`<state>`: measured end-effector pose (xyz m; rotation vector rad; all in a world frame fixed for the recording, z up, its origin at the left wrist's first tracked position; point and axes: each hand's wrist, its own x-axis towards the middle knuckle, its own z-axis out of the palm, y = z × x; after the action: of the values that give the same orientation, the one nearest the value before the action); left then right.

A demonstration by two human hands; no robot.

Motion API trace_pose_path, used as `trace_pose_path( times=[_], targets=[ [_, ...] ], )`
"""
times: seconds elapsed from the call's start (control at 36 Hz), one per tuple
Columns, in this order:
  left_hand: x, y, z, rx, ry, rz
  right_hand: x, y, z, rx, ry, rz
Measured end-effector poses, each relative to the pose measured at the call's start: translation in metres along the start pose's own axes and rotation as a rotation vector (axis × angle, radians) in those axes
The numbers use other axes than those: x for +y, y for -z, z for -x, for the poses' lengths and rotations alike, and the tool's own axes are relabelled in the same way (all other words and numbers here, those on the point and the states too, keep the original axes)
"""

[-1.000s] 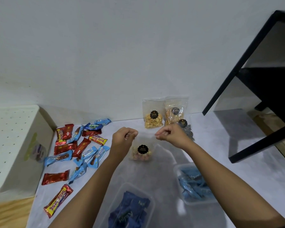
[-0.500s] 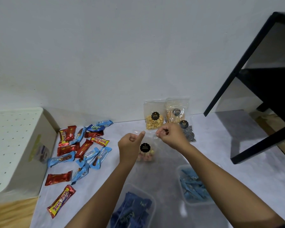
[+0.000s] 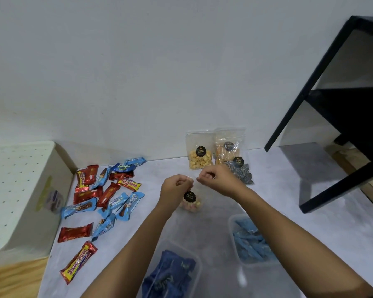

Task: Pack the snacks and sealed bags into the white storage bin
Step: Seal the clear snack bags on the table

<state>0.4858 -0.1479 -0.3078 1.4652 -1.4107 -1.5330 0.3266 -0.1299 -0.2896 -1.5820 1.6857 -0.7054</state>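
A small clear bag of pink and yellow sweets with a black round label hangs above the grey mat. My left hand and my right hand both pinch its top edge, fists close together. Two sealed clear bags lean on the wall behind: one of yellow nuts, one of orange snacks. A third bag with dark spiral sweets lies beside my right hand. Several red and blue wrapped snack bars are scattered at the left. The white storage bin, with a dotted lid, stands at the far left.
Two clear plastic tubs sit near me: one with dark blue packets, one with light blue packets. A black metal table frame stands at the right. The white wall closes the back. Wooden floor shows at the bottom left.
My left thumb, raised half a second ago, has closed down onto the bag's top. Both hands have drawn closer together along the top edge.
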Motion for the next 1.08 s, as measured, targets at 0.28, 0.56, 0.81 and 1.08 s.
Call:
trace_pose_path(
  times=[0.28,0.56,0.81,1.08],
  targets=[
    [-0.003,0.002,0.004,-0.058,-0.065,-0.047,-0.002,-0.007,-0.001,0.011,-0.033,-0.045],
    [-0.006,0.003,0.002,0.029,-0.061,-0.01,-0.011,-0.001,-0.003,-0.024,-0.003,0.054],
    [-0.005,0.002,-0.002,0.089,-0.056,0.034,0.008,0.016,0.006,-0.06,-0.077,-0.012],
    [0.0,-0.005,-0.007,0.09,-0.135,-0.076,0.014,0.021,0.0,-0.106,0.036,0.127]
  ],
)
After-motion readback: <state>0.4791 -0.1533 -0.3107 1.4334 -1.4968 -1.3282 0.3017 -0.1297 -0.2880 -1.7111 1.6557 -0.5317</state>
